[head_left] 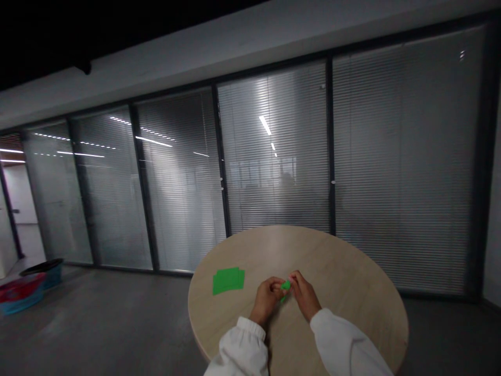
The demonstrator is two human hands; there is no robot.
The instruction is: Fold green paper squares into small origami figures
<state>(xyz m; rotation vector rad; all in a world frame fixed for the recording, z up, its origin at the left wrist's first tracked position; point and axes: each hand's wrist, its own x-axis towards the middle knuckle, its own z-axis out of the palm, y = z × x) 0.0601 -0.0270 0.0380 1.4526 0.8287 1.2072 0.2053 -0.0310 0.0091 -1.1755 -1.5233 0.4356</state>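
Note:
Both hands meet over the round table, pinching a small green piece of paper (pixel 286 285) that looks folded or crumpled. My left hand (pixel 268 298) grips it from the left with its fingers curled inward. From the other side, the thumb and fingertips of my right hand (pixel 305 295) close on its upper right end. The fingers cover part of the paper, so its full shape is hidden. To the left of my left hand, flat green paper sheets (pixel 228 281) lie overlapping on the table.
The round wooden table (pixel 289 245) has a curved edge on all visible sides. Behind it runs a glass partition with blinds (pixel 274 188). On the floor at far left stand a blue tub with something red (pixel 21 292) and a dark-topped tub (pixel 49 271).

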